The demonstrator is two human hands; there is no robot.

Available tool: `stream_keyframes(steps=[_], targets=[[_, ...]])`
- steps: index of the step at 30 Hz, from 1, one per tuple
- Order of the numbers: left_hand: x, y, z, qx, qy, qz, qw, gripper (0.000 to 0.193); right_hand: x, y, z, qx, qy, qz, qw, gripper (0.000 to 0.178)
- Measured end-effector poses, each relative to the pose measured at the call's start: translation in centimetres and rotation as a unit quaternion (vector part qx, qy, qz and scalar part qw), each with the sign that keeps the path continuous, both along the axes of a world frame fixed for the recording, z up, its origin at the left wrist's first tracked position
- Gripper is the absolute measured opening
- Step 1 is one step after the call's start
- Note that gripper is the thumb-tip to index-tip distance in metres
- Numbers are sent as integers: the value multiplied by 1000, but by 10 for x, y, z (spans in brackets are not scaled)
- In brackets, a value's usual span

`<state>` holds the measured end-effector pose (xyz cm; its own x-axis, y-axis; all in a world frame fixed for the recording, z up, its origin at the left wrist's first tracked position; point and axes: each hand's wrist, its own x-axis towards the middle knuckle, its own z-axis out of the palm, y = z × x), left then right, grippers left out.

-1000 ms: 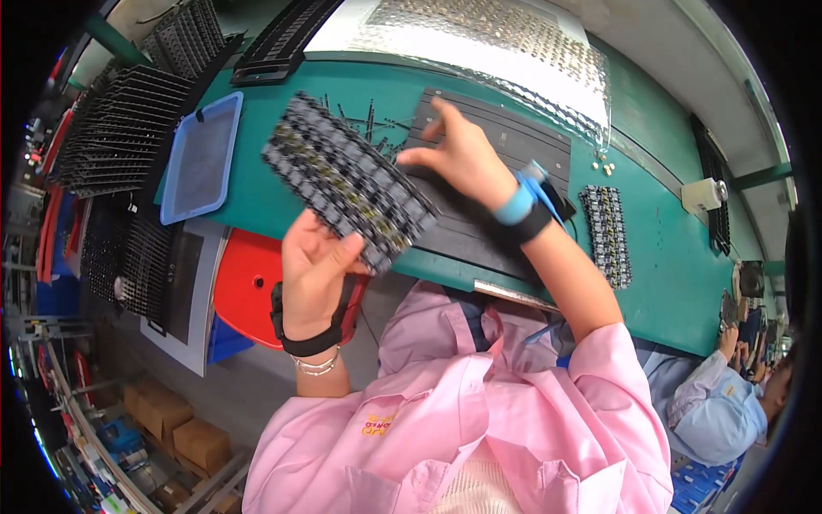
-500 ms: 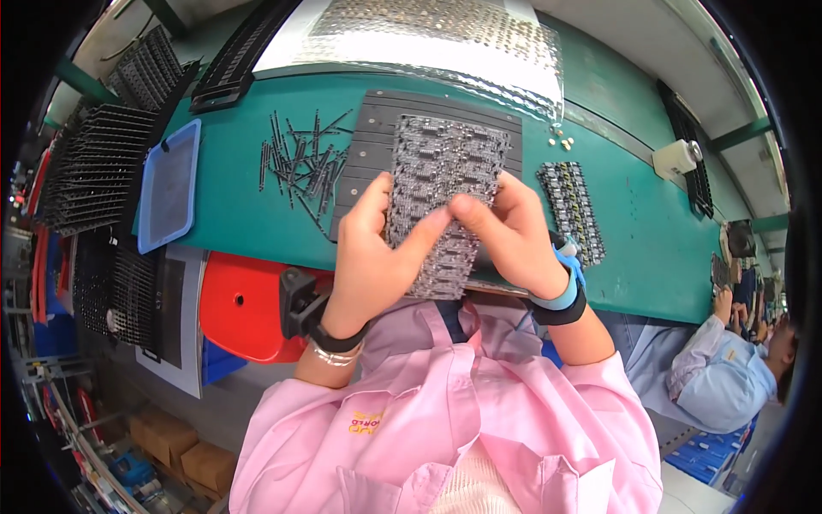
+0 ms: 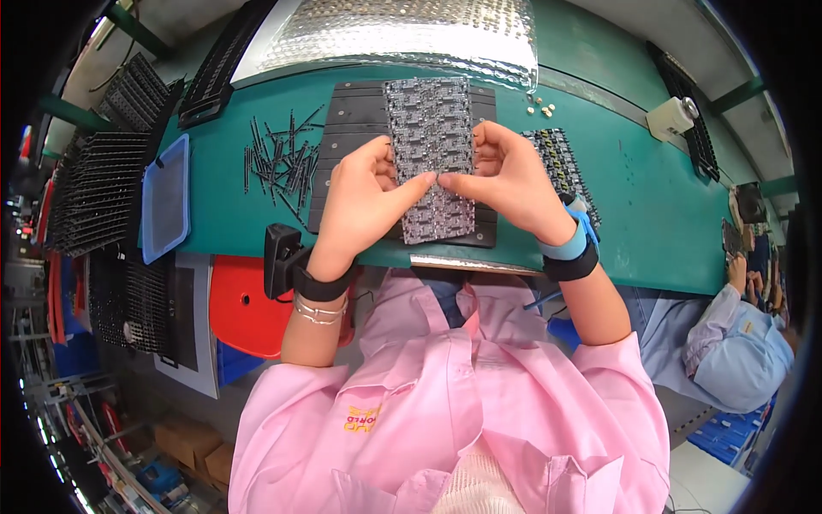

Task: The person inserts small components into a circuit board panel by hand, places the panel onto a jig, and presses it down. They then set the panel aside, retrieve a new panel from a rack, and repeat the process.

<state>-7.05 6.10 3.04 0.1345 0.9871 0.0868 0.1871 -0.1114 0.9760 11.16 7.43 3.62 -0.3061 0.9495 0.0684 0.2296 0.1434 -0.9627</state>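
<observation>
Between my two hands is a panel of small circuit boards (image 3: 431, 120), grey and dense with tiny parts. My left hand (image 3: 368, 193) grips its left edge, thumb lying across the face. On the opposite edge my right hand (image 3: 509, 182) holds it the same way, and the two thumb tips nearly meet mid-panel. Beneath it lies a dark grooved plate (image 3: 342, 116) with screws, on the green table. A second circuit board panel (image 3: 561, 163), with yellowish parts, rests just beyond my right hand and is partly hidden by it.
Thin black strips (image 3: 282, 163) lie piled left of the plate, beside a blue tray (image 3: 152, 206). Silvery bubble wrap (image 3: 411, 34) covers the back. Several small pale pieces (image 3: 539, 108) and a white bottle (image 3: 672, 118) are at the right. Black racks (image 3: 94, 188) stand far left; a co-worker (image 3: 741, 355) sits right.
The panel has moved away from my body, over the plate, and sits straighter. Both hands went with it, still gripping its edges. The whole view has shifted slightly.
</observation>
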Motion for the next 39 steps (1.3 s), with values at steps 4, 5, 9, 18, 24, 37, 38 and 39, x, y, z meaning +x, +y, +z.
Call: stream_keyframes(steps=[4,5,9,18,24,37,38,39], targets=[[4,11,-5,39,66,34,996,27,-1,5,-1,62,-61,-51,995,31],[4,13,-7,55,85,46,994,28,-3,6,-2,94,-67,-69,991,32],[7,18,-12,55,101,69,991,33,-5,9,2,138,-122,-104,977,35],[4,20,-14,-136,-95,-69,984,24,14,28,-7,-116,-38,51,991,26],[4,34,-23,-84,-60,-48,994,25,6,36,-14,-111,-36,19,993,24],[2,70,-33,-61,71,21,995,39,0,70,-20,-82,-100,-18,991,32],[2,68,-32,-57,70,21,996,39,0,70,-17,-102,-102,-5,990,31],[3,65,-32,-57,47,7,997,38,1,68,-16,-98,-102,-5,990,31]])
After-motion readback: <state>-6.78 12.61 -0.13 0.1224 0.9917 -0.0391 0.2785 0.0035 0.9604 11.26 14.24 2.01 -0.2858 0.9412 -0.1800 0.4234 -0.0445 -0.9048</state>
